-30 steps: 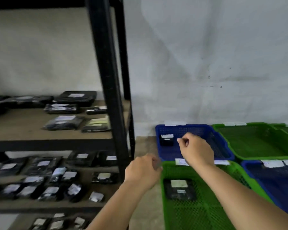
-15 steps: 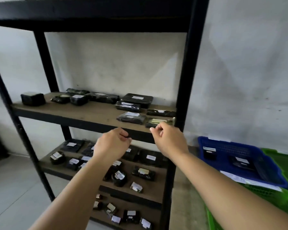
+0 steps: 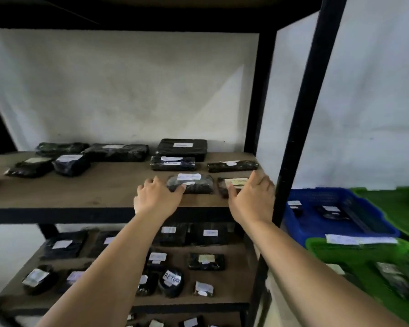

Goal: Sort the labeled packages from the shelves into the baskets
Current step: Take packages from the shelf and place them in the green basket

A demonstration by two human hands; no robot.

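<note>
Black wrapped packages with white labels lie on the wooden upper shelf [image 3: 80,192]. My left hand [image 3: 157,198] rests at the shelf's front edge, fingers apart, its thumb touching the left end of a labeled package [image 3: 194,185]. My right hand [image 3: 250,201] is spread over the right part of another flat package [image 3: 232,182] near the black shelf post; thumb and fingers touch it, and it still lies on the shelf. At the right, a blue basket [image 3: 373,220] holds two packages, and a green basket [image 3: 340,251] in front of it holds one.
More labeled packages fill the lower shelf [image 3: 236,286], one marked RETURN [image 3: 171,278]. The black upright post [image 3: 300,138] stands between the shelf and the baskets. Another green basket [image 3: 394,204] sits at the far right by the white wall.
The view swung left from the baskets to the shelves. Both hands moved up from above the baskets onto the upper shelf's front packages and spread their fingers.
</note>
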